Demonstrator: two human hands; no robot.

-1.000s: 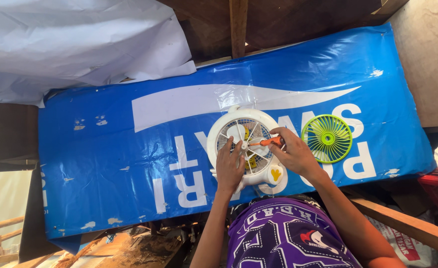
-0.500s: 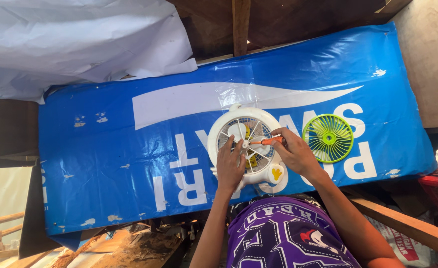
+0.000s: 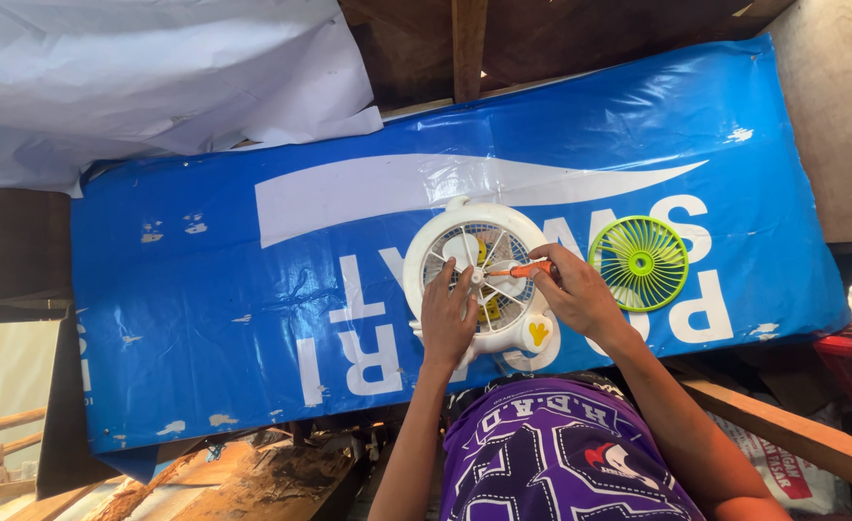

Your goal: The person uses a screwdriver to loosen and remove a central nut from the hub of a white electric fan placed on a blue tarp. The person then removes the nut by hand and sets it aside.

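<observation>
Both hands unmoved: right hand [image 3: 580, 294] still grips screwdriver [image 3: 521, 271].

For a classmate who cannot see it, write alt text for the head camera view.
Seen from above, a person's left hand steadies a small white fan on a blue banner-covered table, while the right hand points an orange screwdriver at its hub. A green round grille lies to the right.

The fan [image 3: 484, 275] lies on the worktop [image 3: 252, 289], mid frame; the round grille [image 3: 638, 262] lies just right of it.
</observation>
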